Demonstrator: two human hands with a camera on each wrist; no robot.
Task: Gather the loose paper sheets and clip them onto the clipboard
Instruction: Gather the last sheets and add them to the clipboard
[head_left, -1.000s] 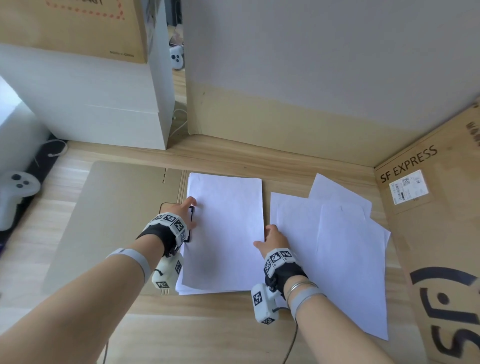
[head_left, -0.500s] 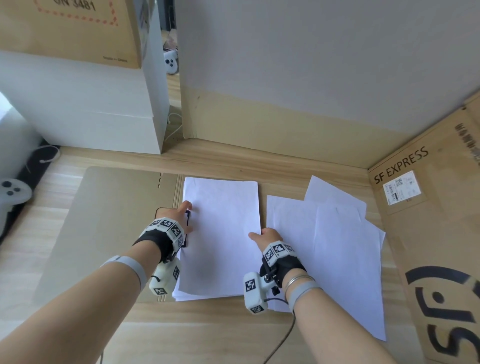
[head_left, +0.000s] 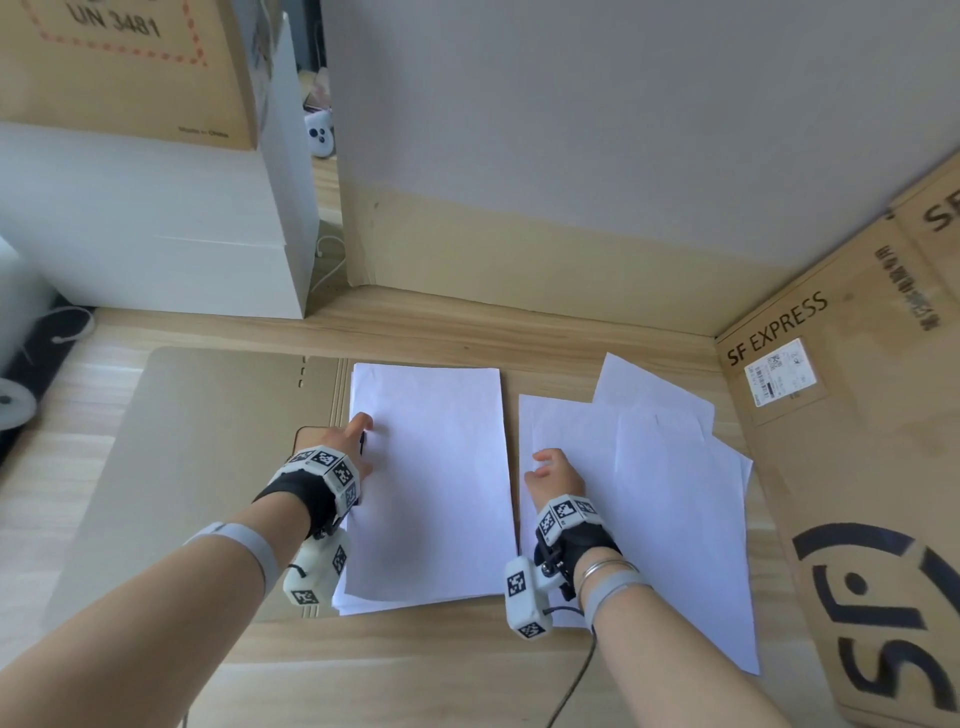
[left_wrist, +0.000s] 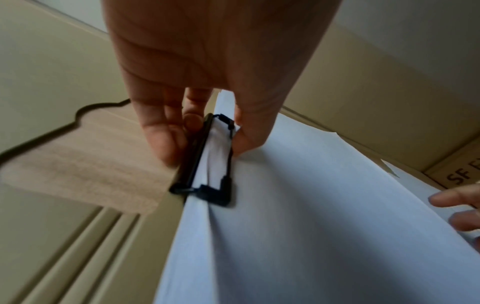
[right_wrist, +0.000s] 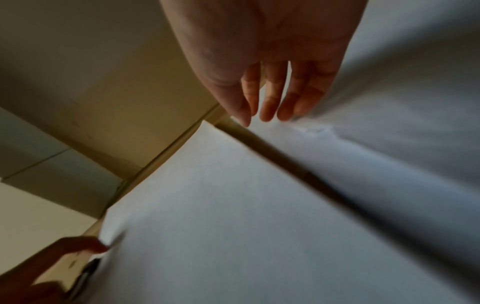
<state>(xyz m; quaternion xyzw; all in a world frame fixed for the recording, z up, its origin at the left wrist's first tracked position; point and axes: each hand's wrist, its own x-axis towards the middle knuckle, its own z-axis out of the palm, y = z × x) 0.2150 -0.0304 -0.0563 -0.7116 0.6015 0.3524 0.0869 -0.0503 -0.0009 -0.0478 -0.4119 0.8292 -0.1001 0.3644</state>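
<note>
A neat stack of white sheets (head_left: 426, 483) lies on a beige folding clipboard (head_left: 208, 467), whose open cover spreads to the left. At the stack's left edge sits a black clip (left_wrist: 207, 158). My left hand (head_left: 363, 431) pinches that clip, thumb on the paper side and fingers on the outer side (left_wrist: 166, 144). To the right, several loose white sheets (head_left: 665, 493) overlap on the wooden table. My right hand (head_left: 545, 465) is over their left edge, fingers (right_wrist: 270, 111) straight with the tips at the paper.
An SF Express cardboard box (head_left: 857, 467) lies close on the right. A white box (head_left: 156, 234) and an upright cardboard panel (head_left: 519, 260) close off the back. A white controller (head_left: 15, 410) sits at the far left. A cable (head_left: 576, 675) trails from my right wrist.
My right hand has left the right edge of the clipped stack and moved right onto the loose sheets. My left hand stays at the clip.
</note>
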